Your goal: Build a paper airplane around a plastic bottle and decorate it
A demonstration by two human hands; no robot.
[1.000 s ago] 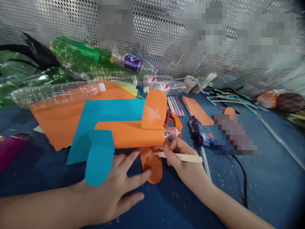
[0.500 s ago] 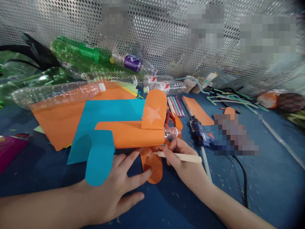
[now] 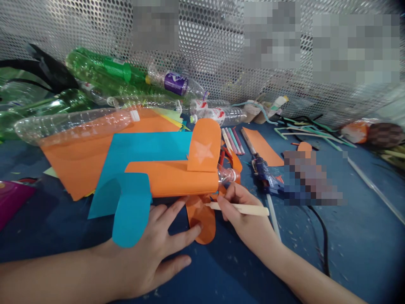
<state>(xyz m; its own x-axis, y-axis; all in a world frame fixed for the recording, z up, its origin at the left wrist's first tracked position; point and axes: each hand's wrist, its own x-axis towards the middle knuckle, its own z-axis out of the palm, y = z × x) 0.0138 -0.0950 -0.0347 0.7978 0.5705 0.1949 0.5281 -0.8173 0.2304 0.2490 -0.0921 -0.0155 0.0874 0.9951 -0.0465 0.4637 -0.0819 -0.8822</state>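
Note:
A bottle wrapped in orange paper lies sideways in front of me, its clear neck showing at the right end. An upper orange paper flap carries a pale star, and a rounded blue paper flap hangs at the left end. My left hand has its fingers spread, with fingertips on the lower orange flap and under the bottle. In my right hand is a cream marker, held in a pinch. Its tip touches a faint pale mark on the lower flap.
Blue paper and orange sheets lie behind the wrapped bottle. Plastic bottles line the perforated metal wall. To the right are more markers, a blue glue gun, its black cord and thin straws.
The marker has shifted very slightly on the lower orange flap. My left hand and the wrapped bottle stay almost where they were.

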